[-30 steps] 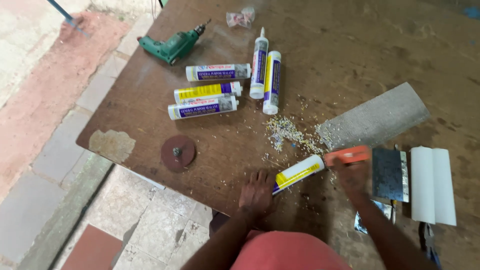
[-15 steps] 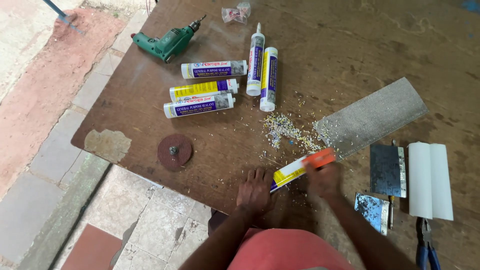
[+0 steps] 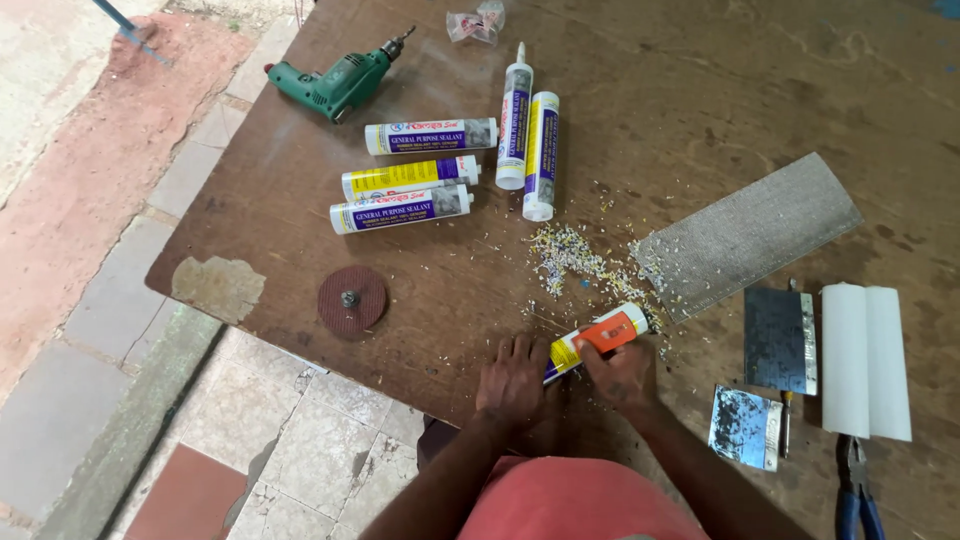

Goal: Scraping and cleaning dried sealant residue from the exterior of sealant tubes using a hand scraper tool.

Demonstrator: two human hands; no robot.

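Note:
A white and yellow sealant tube [image 3: 563,352] lies slanted near the table's front edge. My left hand [image 3: 512,380] presses down on its lower end and grips it. My right hand [image 3: 622,376] holds an orange cutter [image 3: 608,332] laid against the upper part of that tube. The two hands are close together, almost touching. A scatter of small shavings [image 3: 575,255] lies just beyond the tube's far end.
Several more sealant tubes [image 3: 405,213] lie at mid table, with a green drill [image 3: 335,80] behind them. A round abrasive disc [image 3: 352,300] sits left, a grey sheet [image 3: 745,235] right. Two metal scrapers [image 3: 780,340], a white roll [image 3: 865,360] and blue-handled pliers [image 3: 855,490] lie right.
My right hand has slid the orange cutter leftward, from past the tube's far end onto the tube. The left hand has stayed on the tube's lower end.

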